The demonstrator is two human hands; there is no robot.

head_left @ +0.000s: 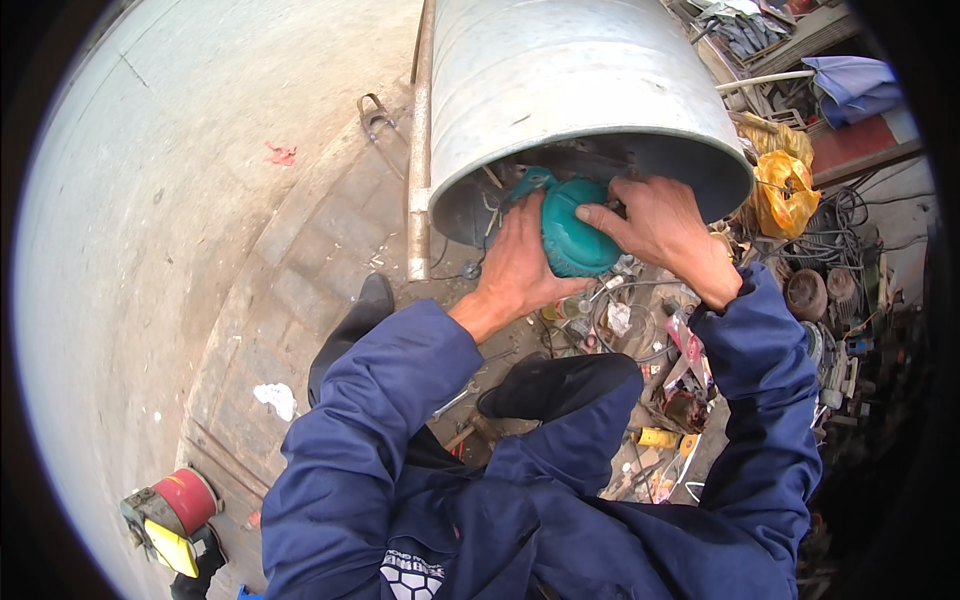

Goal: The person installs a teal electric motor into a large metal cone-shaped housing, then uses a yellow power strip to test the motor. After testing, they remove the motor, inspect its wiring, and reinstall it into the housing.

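A teal, rounded housing (577, 232), smooth and dome-like, is at the open mouth of a large grey metal cylinder (560, 85). My left hand (518, 258) grips its left side, with the fingers running up along it and the thumb underneath. On the other side, my right hand (662, 222) holds it with the thumb laid across the front and the fingers curled near the cylinder's opening. A teal part (532, 181) shows just above my left fingertips. Whether the housing is fixed to something inside the dark cylinder is hidden.
A rusty pole (421, 180) stands along the cylinder's left side. Tangled cables (845, 235), a yellow plastic bag (785, 195) and scrap crowd the right. A yellow tool (660, 438) lies by my knee. At lower left is a red, drum-shaped object (188, 498).
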